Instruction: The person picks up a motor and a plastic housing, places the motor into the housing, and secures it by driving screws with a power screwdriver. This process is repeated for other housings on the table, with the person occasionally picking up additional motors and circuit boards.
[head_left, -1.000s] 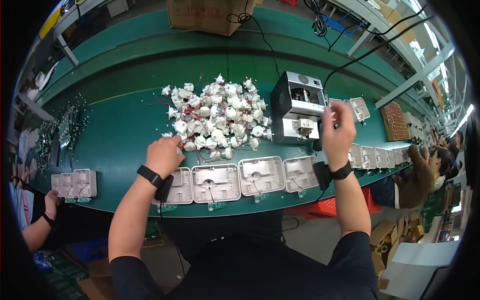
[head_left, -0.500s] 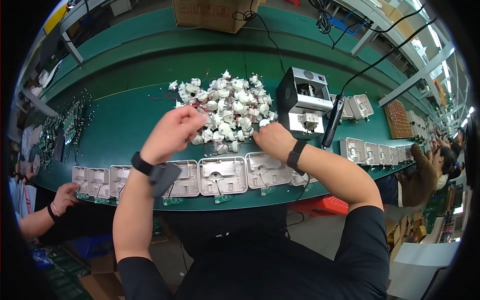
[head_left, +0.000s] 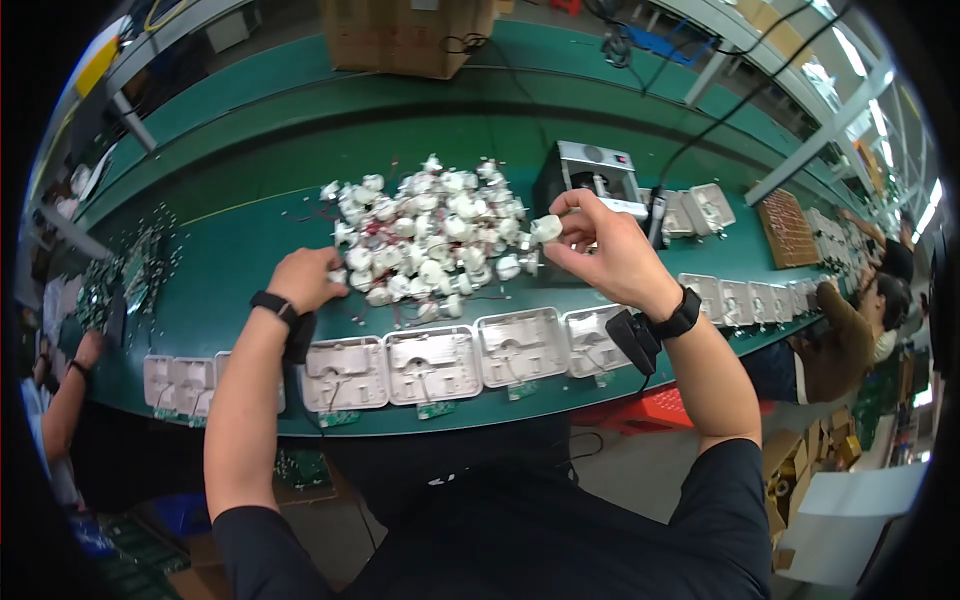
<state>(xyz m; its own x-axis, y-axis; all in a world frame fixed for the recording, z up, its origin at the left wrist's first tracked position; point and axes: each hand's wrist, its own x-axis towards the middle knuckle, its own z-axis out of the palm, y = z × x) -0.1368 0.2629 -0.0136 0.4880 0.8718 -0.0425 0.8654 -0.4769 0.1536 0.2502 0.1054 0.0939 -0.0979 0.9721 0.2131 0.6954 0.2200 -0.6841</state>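
My right hand (head_left: 608, 250) has lifted out of the heap, pinching a small white round plastic part (head_left: 546, 229) at its fingertips. My left hand (head_left: 308, 279) rests curled on the pile of white wired parts (head_left: 430, 240), on the green tabletop (head_left: 220, 250) just ahead of it.

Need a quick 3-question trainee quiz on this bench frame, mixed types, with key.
1. True or false: the right hand holds a small white part above the belt.
2. Where is the left hand? A) at the pile of white parts B) on the grey machine C) on a tray
3. What lies in a row along the near edge of the green belt?

Key: 1 true; 2 A; 3 white moulded housings.
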